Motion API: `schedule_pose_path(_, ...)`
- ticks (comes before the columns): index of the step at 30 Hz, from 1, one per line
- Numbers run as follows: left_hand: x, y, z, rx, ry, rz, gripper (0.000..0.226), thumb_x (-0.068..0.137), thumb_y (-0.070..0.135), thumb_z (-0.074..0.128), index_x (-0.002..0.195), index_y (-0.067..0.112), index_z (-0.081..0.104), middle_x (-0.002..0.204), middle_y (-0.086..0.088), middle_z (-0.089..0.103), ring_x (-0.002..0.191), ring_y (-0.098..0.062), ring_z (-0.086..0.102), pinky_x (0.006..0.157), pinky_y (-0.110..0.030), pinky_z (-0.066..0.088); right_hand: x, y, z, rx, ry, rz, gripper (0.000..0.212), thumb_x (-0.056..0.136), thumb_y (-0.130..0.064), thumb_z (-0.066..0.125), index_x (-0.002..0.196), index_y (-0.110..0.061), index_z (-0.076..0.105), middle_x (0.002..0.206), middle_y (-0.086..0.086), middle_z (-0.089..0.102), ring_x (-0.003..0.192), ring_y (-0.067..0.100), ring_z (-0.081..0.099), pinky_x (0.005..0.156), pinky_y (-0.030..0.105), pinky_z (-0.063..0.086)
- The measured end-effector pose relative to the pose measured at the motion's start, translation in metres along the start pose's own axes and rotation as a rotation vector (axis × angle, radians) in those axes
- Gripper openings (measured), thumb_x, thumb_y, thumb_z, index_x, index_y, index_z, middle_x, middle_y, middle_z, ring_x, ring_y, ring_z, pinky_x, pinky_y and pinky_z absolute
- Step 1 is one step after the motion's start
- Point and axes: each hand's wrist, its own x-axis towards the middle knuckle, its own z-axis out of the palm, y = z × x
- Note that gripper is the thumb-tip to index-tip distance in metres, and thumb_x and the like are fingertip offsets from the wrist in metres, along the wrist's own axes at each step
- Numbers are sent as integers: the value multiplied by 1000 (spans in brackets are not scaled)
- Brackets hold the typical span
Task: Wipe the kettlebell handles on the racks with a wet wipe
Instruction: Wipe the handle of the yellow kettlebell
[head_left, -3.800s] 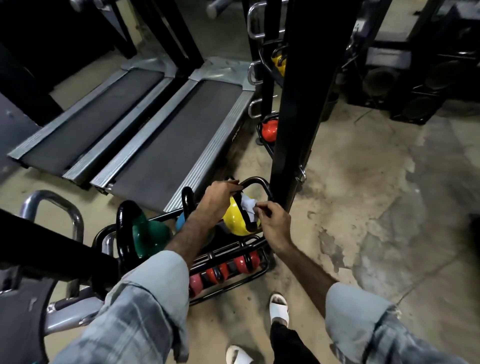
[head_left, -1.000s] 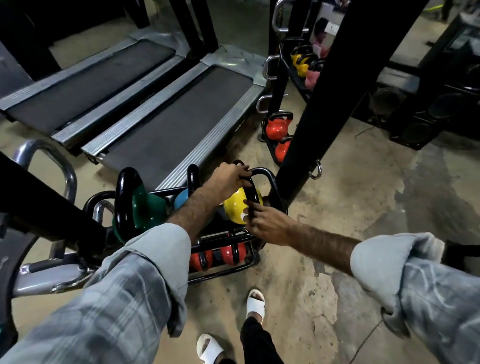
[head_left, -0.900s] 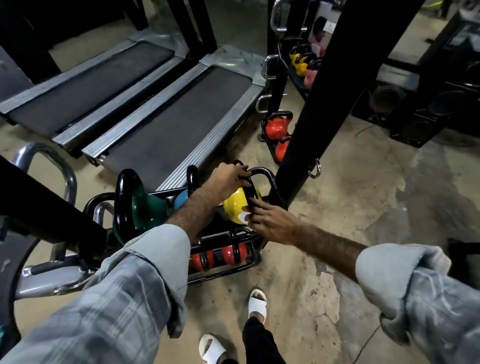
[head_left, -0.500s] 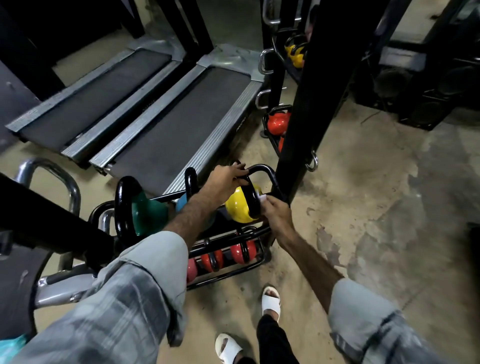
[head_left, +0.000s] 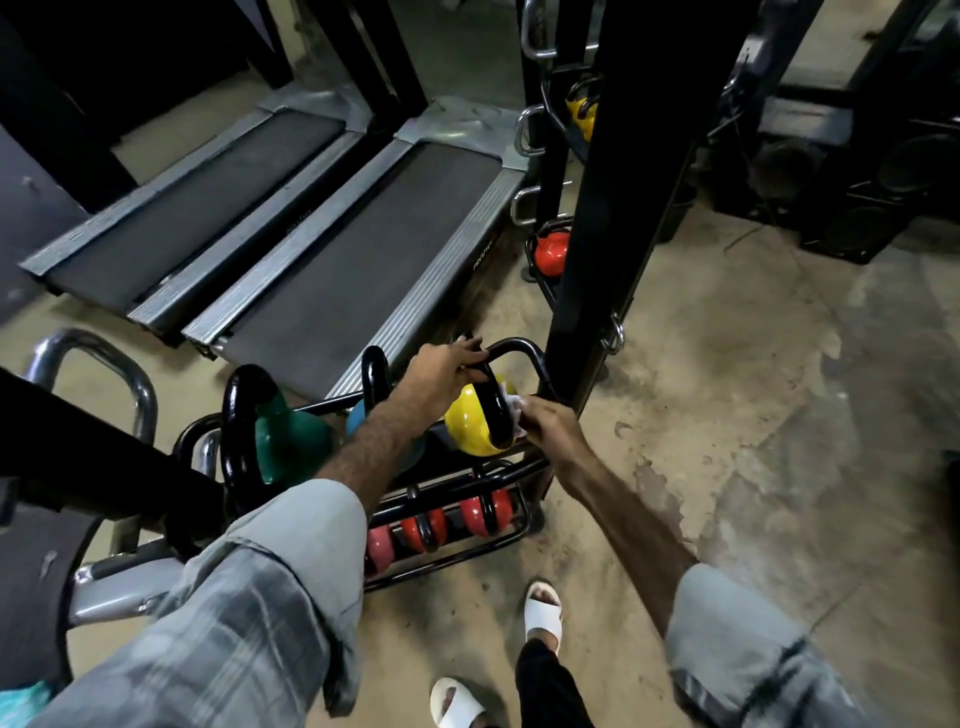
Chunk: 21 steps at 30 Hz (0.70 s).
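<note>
A yellow kettlebell (head_left: 470, 423) with a black handle (head_left: 493, 410) sits on the top tier of a low black rack (head_left: 498, 473). My left hand (head_left: 441, 366) grips the top of that handle. My right hand (head_left: 545, 423) holds a white wet wipe (head_left: 513, 408) against the handle's right side; most of the wipe is hidden under my fingers. A green kettlebell (head_left: 288, 441) and a blue one (head_left: 358, 421) stand to the left on the same tier. Several red kettlebells (head_left: 480, 514) fill the lower tier.
A black upright post (head_left: 602, 208) rises just right of the rack. Behind it a second rack holds a red kettlebell (head_left: 550, 252) and a yellow kettlebell (head_left: 582, 117). Two treadmills (head_left: 332, 249) lie behind. A chrome bar (head_left: 98, 358) curves at left. My feet in white sandals (head_left: 543, 613) stand on concrete.
My right hand has slid along the right side of the yellow kettlebell's handle with the wipe, down and back up. My left hand kept its grip on the handle top.
</note>
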Motion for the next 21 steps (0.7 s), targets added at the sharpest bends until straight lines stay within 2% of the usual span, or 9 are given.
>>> schedule_pose_path(2,0,1,0,14,-5,9,38,84,12,68,122,14,64,141,-6,49,137,-18,38,114,-25,25,4,-2,9,-65,-12,3,29,88,-31,58,104,-14,76,105,6,73,97,20,66,83,31,51)
schedule_pose_path(4,1,2,-1,26,-7,16,39,84,13,68,123,16,64,141,-5,48,137,-18,38,114,-30,27,9,-9,16,-48,-37,25,21,93,-21,58,103,-11,74,107,10,71,99,22,66,82,29,51)
schedule_pose_path(6,-1,2,-2,37,-13,24,39,85,14,67,123,15,63,142,-6,48,137,-17,37,114,-28,27,13,-10,13,-85,-56,12,17,94,-14,59,102,-12,73,106,11,71,97,22,67,82,30,52)
schedule_pose_path(10,-2,3,3,13,-1,10,38,85,11,66,123,14,64,142,-6,48,137,-19,37,115,-31,28,-4,-3,-4,-321,30,-145,29,84,-35,66,108,-20,75,101,-2,75,97,18,70,88,38,56)
schedule_pose_path(11,-4,3,5,-6,13,8,38,86,8,65,124,12,63,142,-7,47,138,-20,36,115,-31,28,-11,0,-5,-317,43,-181,31,84,-36,67,111,-23,74,102,-4,75,98,15,70,88,36,56)
schedule_pose_path(14,-17,2,21,68,106,52,43,88,1,60,130,9,55,146,-6,43,137,-20,37,111,-33,35,-28,4,0,-358,70,-314,27,91,-24,65,118,-21,70,112,-9,72,104,1,65,91,21,51)
schedule_pose_path(16,-32,8,33,48,212,51,45,89,0,58,133,8,52,146,-4,41,134,-17,39,107,-31,40,-25,-3,6,-371,79,-359,27,93,-21,63,118,-24,70,110,-11,72,100,1,66,88,18,50)
schedule_pose_path(18,-45,15,45,-59,311,38,45,88,1,60,132,6,53,143,-2,43,130,-14,43,106,-25,39,-16,-21,12,-356,33,-370,27,94,-18,61,119,-23,69,112,-13,70,103,0,64,90,15,48)
schedule_pose_path(21,-59,17,56,-90,347,12,44,85,4,66,128,9,58,141,0,47,124,-11,51,104,-25,42,1,-47,21,-396,-32,-412,27,94,-16,60,119,-21,70,116,-12,68,107,-5,61,92,9,44)
